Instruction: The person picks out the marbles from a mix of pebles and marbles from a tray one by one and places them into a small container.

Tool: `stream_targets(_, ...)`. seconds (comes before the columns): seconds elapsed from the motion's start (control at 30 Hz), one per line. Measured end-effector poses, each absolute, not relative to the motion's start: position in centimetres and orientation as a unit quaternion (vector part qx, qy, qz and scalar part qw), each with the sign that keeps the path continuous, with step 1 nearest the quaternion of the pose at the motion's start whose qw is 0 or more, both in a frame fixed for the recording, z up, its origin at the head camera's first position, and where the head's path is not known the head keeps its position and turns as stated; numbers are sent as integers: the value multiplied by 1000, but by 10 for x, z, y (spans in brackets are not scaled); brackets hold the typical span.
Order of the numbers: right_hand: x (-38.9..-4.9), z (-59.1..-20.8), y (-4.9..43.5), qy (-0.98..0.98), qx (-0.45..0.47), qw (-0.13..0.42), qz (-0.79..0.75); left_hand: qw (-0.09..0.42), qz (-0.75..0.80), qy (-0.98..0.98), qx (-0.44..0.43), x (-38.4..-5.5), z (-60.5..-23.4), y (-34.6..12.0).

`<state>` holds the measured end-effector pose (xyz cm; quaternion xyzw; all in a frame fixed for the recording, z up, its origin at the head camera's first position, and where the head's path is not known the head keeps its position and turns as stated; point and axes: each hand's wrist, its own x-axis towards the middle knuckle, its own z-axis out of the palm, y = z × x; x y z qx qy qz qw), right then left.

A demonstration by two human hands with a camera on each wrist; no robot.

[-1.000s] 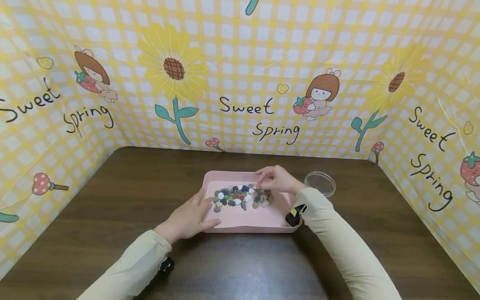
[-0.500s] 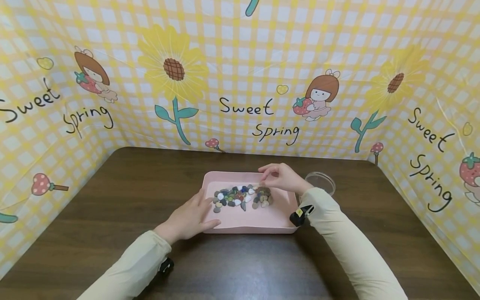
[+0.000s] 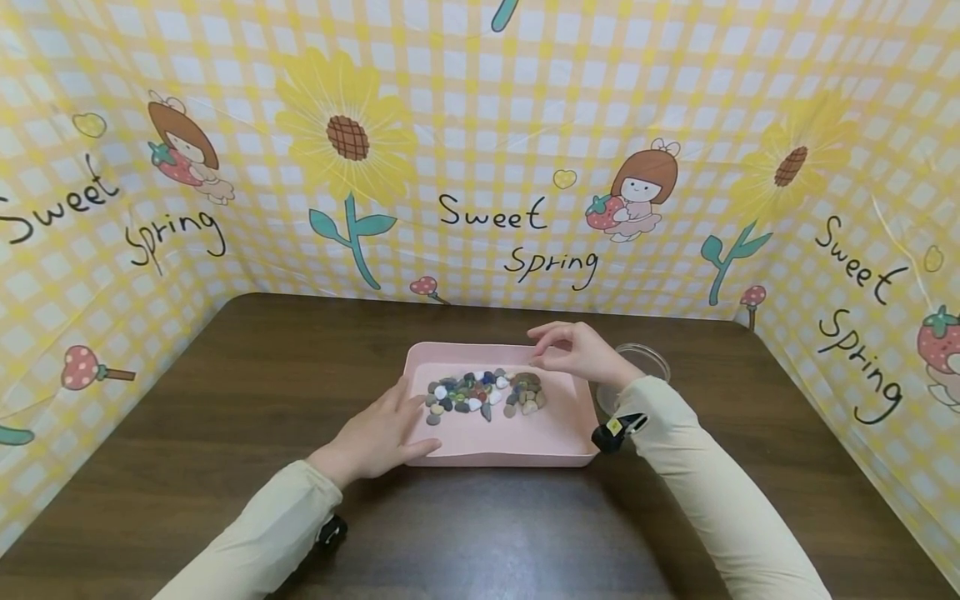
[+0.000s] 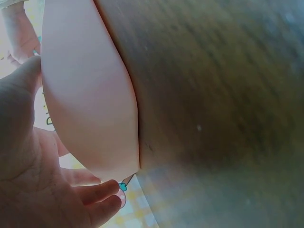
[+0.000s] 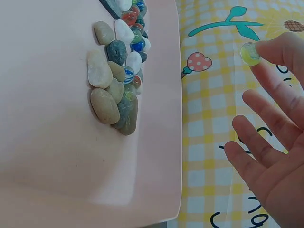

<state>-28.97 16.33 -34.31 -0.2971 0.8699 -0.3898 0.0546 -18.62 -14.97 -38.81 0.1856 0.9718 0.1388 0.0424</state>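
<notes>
In the right wrist view, my right hand [image 5: 270,128] pinches a clear yellow-green glass marble [image 5: 250,54] between thumb and forefinger. Its other fingers are spread. In the head view that hand is above the back right of a shallow pink tray [image 3: 457,437]. Pebbles [image 5: 105,105] and glass marbles [image 5: 137,45] lie in a loose band across the tray's middle, with white, grey and brown stones among them. My left hand [image 3: 378,433] rests at the tray's left rim, fingers along its side and thumb near the front corner.
A round clear dish [image 3: 647,360] stands on the dark wooden table [image 3: 300,350], right of the tray and partly hidden by my right forearm. Yellow checked cloth [image 3: 480,133] hangs around the back and sides.
My right hand has moved up and to the right, away from the pebbles, and its forearm now covers part of the clear dish. The left hand and tray stay put.
</notes>
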Motion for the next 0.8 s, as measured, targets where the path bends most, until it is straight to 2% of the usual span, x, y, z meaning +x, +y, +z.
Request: stream_targets(0.8, -278, -338, 192, 865, -262, 36, -427, 45, 149, 971, 182, -185, -387, -150)
